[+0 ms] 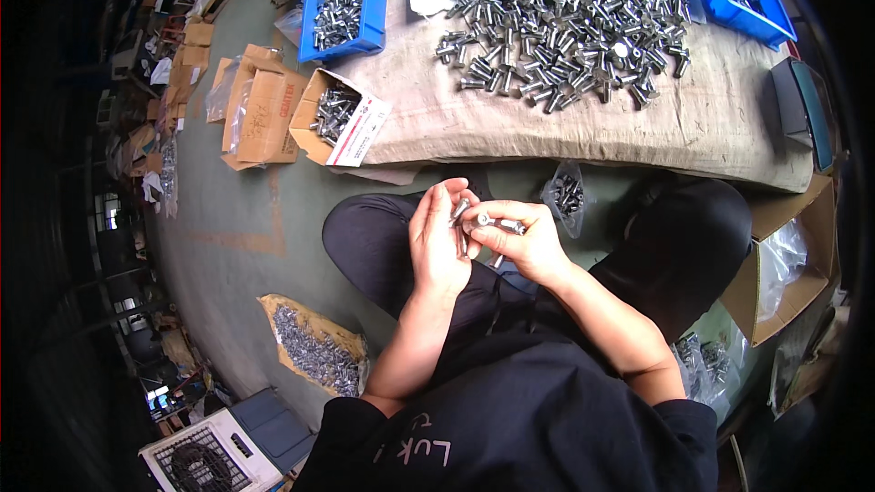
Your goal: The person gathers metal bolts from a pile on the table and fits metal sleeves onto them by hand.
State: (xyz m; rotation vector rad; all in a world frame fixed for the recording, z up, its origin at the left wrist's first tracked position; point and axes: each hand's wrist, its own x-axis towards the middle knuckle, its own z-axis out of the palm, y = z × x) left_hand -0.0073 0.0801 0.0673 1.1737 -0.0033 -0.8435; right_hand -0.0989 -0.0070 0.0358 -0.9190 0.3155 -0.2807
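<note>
My left hand [437, 244] is turned palm up with its fingers curled around a few short, shiny metal bolts. One metal bolt [459, 210] leans against its fingers. Close beside it, my right hand [536, 241] pinches another metal bolt [503, 225] between thumb and fingers, lying nearly level. The two hands almost touch in front of my lap. Finer details of the bolts, such as threads, are too small to make out. Beyond the hands, a big heap of similar bolts [565, 23] spreads over a cloth-covered table [419, 118].
At the table's left stand a blue bin [376, 23] and an open carton [351, 141], both holding bolts. Another blue bin [729, 9] sits far right. A plastic bag [567, 200] of dark parts lies beneath the near table edge. Small parts cover a sheet [273, 310] at lower left.
</note>
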